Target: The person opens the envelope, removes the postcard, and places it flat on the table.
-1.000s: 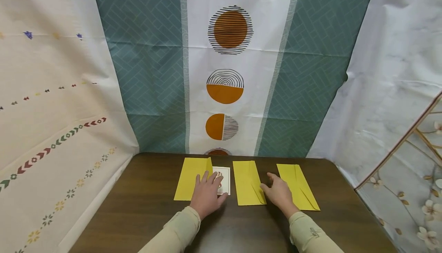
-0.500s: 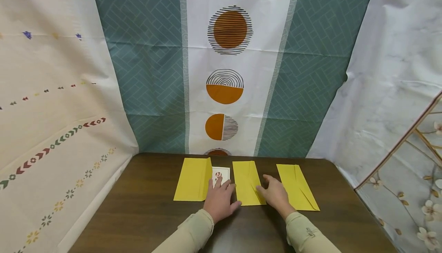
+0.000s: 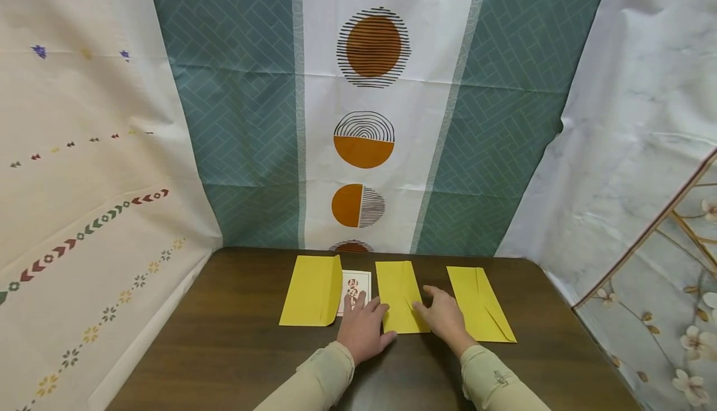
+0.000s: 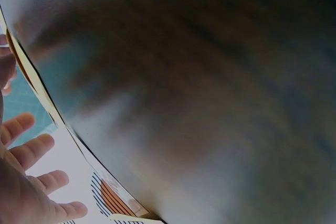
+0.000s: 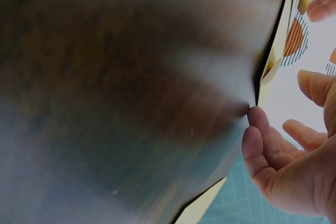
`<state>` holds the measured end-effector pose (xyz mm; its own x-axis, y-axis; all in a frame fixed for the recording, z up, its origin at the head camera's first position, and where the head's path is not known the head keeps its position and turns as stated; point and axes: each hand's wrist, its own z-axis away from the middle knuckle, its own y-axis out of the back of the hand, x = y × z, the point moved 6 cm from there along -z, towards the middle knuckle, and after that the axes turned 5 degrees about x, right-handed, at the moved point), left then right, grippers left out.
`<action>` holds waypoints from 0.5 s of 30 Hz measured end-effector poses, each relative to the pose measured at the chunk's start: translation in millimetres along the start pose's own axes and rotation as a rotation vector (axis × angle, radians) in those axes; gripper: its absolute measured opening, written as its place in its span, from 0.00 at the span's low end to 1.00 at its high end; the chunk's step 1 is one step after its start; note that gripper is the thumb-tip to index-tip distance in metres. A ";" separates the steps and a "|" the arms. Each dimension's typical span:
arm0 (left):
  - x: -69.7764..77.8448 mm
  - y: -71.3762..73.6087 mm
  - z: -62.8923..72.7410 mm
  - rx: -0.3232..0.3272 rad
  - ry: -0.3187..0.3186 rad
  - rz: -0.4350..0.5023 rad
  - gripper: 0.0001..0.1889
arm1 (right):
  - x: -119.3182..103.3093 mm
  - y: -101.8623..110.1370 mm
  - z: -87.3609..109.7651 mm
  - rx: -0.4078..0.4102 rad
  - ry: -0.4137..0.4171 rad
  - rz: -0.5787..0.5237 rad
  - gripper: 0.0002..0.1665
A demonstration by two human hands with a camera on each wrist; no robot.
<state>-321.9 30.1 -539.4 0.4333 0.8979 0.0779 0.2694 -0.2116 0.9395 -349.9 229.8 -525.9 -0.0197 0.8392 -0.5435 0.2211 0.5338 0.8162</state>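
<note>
In the head view, three yellow envelopes lie in a row on a dark wooden table. From under the right side of the left envelope (image 3: 308, 289) juts a white card (image 3: 351, 280) with reddish-brown printing. My left hand (image 3: 363, 331) is spread over the card's lower part and the left edge of the middle envelope (image 3: 396, 292), fingers fairly straight. Around that envelope's right edge, my right hand (image 3: 445, 319) has its thumb over the paper and nothing in its grasp. The right envelope (image 3: 480, 302) is beside that hand. In the left wrist view, the left fingers (image 4: 32, 150) are apart.
The dark table (image 3: 235, 349) reflects the hands in both wrist views. Behind it hangs a teal and white cloth (image 3: 246, 149) with orange circles. A cream patterned cloth (image 3: 101, 212) hangs at left, a white floral one (image 3: 633, 149) at right.
My left hand has slid right, from the left envelope's edge and card towards the middle envelope, uncovering more print. My right hand has shifted slightly left. The envelopes stay about where they were.
</note>
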 end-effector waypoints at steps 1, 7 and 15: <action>0.4 -0.3 -0.3 -0.008 0.000 -0.002 0.32 | -0.6 -0.1 -0.1 -0.001 0.001 -0.003 0.34; 2.0 -2.4 -1.7 -0.060 0.003 -0.012 0.32 | -2.0 -1.3 0.7 -0.016 -0.007 0.002 0.35; 2.9 -6.9 -3.9 -0.099 0.020 0.009 0.30 | -1.7 -2.3 0.6 -0.022 -0.010 0.003 0.35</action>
<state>-325.9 35.6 -544.4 0.4177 0.9039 0.0923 0.1790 -0.1814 0.9670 -349.8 227.0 -527.0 -0.0094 0.8396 -0.5431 0.1995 0.5338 0.8218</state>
